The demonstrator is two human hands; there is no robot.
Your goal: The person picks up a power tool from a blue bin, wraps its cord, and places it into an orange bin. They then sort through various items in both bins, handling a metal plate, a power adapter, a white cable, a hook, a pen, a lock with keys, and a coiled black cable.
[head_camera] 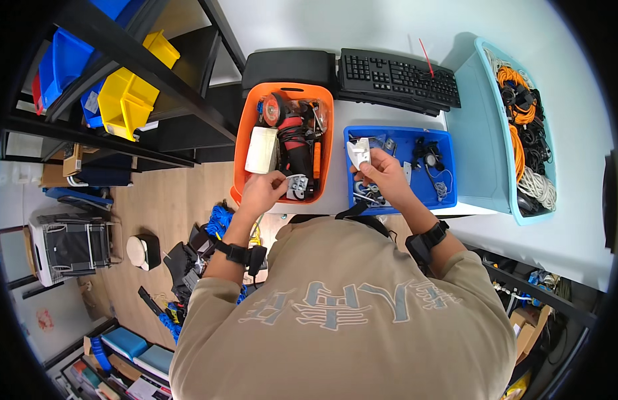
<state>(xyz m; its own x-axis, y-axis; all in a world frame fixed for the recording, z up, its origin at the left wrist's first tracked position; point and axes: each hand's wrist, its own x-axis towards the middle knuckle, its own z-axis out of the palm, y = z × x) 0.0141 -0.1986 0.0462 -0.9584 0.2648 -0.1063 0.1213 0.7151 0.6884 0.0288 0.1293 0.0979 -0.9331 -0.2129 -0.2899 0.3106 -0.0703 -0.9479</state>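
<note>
My left hand (264,192) grips a small white part with metal fittings (297,185) over the front end of an orange plastic bin (330,145). That bin holds a red and black angle grinder (295,145), a flap disc (273,109) and a white box (261,150). Pinched in my right hand (384,175) is a white plastic bracket-like piece (359,152), above the left part of a blue plastic tray (414,206). Hooks and other small hardware, a white cable and black parts lie in the tray.
Stacked black keyboards (396,77) lie behind the tray, beside a black case (289,67). A tall light-blue bin (481,145) of coiled cables stands at right. Black shelving (154,75) with yellow and blue bins rises at left. Blue cord (219,220) and tools lie on the floor.
</note>
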